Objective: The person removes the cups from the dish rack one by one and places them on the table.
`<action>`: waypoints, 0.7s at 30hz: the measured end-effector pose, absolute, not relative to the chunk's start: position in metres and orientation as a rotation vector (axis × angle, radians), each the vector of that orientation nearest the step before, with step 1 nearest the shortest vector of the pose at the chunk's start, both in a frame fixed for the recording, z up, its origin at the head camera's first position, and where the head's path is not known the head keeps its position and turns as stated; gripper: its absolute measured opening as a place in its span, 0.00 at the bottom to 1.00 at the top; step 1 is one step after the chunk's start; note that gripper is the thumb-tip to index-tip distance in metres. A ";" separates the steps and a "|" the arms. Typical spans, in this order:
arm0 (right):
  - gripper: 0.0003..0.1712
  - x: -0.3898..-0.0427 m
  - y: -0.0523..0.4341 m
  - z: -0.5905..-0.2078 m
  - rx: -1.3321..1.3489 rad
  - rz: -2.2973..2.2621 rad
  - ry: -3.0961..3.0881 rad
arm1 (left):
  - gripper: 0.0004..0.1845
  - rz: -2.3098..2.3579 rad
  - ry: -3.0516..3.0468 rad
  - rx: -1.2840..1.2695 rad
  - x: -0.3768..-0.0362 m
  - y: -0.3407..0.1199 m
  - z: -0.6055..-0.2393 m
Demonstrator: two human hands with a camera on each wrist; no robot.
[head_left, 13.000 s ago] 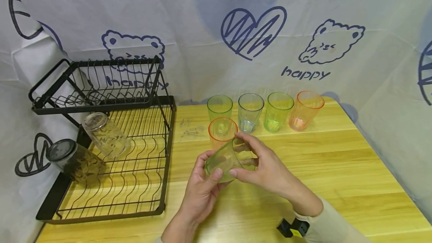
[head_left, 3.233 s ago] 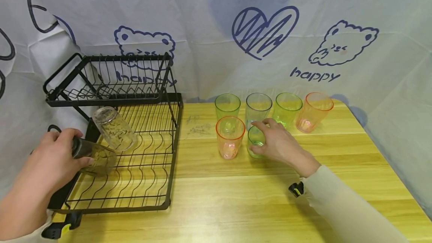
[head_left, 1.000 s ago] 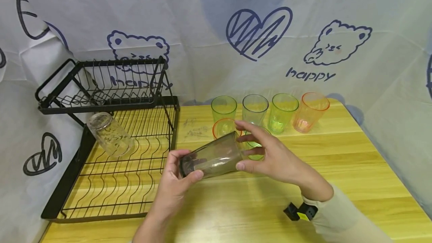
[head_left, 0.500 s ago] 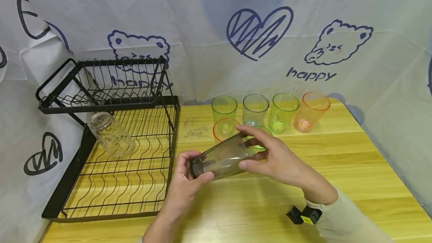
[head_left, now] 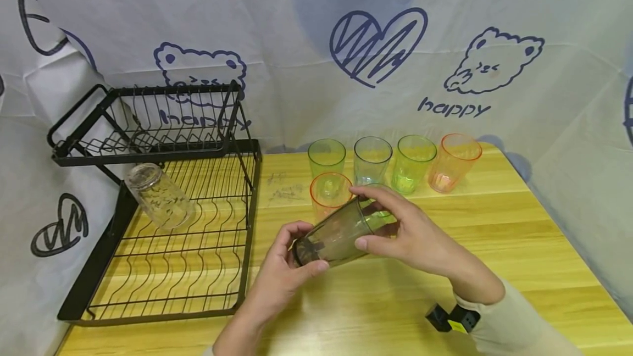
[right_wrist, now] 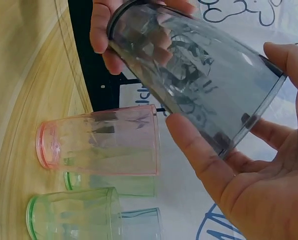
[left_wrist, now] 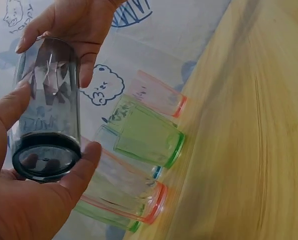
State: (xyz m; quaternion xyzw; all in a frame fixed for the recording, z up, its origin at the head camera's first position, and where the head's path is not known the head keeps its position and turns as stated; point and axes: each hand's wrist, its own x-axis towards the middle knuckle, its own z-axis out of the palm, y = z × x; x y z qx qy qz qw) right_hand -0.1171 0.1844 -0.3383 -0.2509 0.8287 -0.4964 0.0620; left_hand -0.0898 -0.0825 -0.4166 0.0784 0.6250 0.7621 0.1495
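Rack [head_left: 163, 235] with a clear glass [head_left: 158, 195] sits far left, then my left hand [head_left: 287, 279] curls round the base of the grey glass [head_left: 336, 232], tilted above the counter [head_left: 494, 246], my right hand [head_left: 410, 235] gripping its rim, coloured cups [head_left: 371, 161] behind.

Bare table [head_left: 494, 246] lies open to my right and in front of me, easy passage there. Just beyond my hands [head_left: 346, 246] stand an orange cup [head_left: 328, 194] and a green cup [head_left: 378, 210], with four more cups [head_left: 390, 161] lined behind them. The black rack [head_left: 163, 224] walls off my left side.
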 end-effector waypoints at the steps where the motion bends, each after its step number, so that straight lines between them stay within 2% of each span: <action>1: 0.44 -0.117 0.185 -0.338 -0.764 -1.485 2.522 | 0.39 2.167 1.810 0.225 -0.090 -0.082 -0.416; 21: 0.42 -0.110 0.184 -0.343 -0.912 -1.295 2.721 | 0.38 1.901 1.956 0.263 -0.090 -0.068 -0.419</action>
